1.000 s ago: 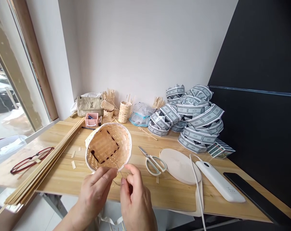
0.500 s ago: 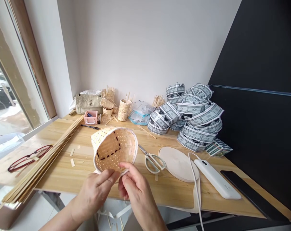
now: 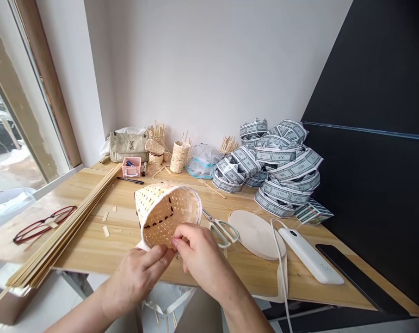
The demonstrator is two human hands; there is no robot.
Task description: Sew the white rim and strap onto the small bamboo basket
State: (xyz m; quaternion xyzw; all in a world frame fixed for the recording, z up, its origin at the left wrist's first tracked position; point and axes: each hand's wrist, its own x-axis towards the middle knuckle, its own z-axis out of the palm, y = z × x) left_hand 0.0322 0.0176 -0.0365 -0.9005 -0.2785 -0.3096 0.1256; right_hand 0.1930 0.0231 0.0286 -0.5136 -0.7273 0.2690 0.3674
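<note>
Woven basket, tilted, left hand holding its rim, right hand pinched narrow alongside, its hold unclear

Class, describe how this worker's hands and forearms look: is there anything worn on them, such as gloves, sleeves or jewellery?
The left hand and right hand are both ungloved. No watch or bracelet shows at either wrist, and no ring on the fingers in view, though some are hidden. Both forearms are bare up to the picture's edge, with no sleeve in sight.
</note>
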